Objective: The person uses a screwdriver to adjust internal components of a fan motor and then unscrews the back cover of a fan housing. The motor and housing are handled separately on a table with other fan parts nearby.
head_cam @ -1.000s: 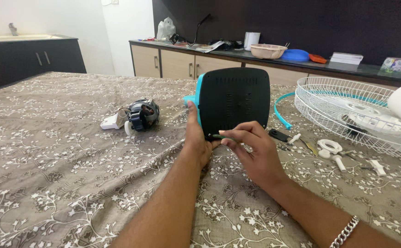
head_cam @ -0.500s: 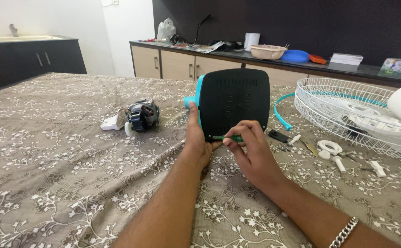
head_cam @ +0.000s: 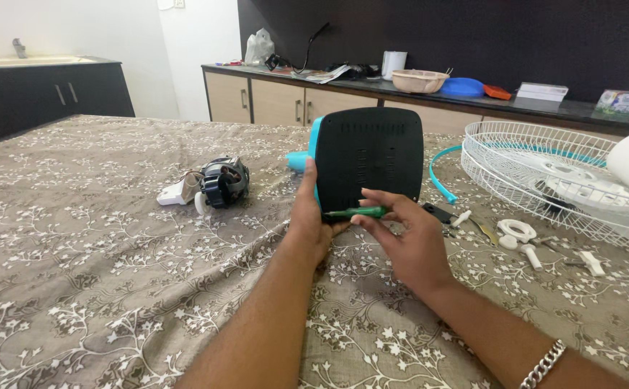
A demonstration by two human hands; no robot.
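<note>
A black, rounded-square fan base point(head_cam: 369, 157) with a teal edge stands on its side on the table, its underside facing me. My left hand point(head_cam: 307, 220) grips its lower left edge and steadies it. My right hand point(head_cam: 408, 238) holds a green-handled screwdriver point(head_cam: 354, 212) sideways against the bottom of the base, its tip pointing left toward my left thumb.
A fan motor point(head_cam: 217, 184) with wires lies to the left. At right sit a white wire fan guard point(head_cam: 545, 176), a teal ring point(head_cam: 440, 180) and small white plastic parts point(head_cam: 520, 234). The table has a floral cloth point(head_cam: 77, 288). A counter point(head_cam: 430, 94) runs behind.
My right hand has turned the screwdriver so its green handle now shows, lying sideways at the base's bottom edge. The base and my left hand have stayed put.
</note>
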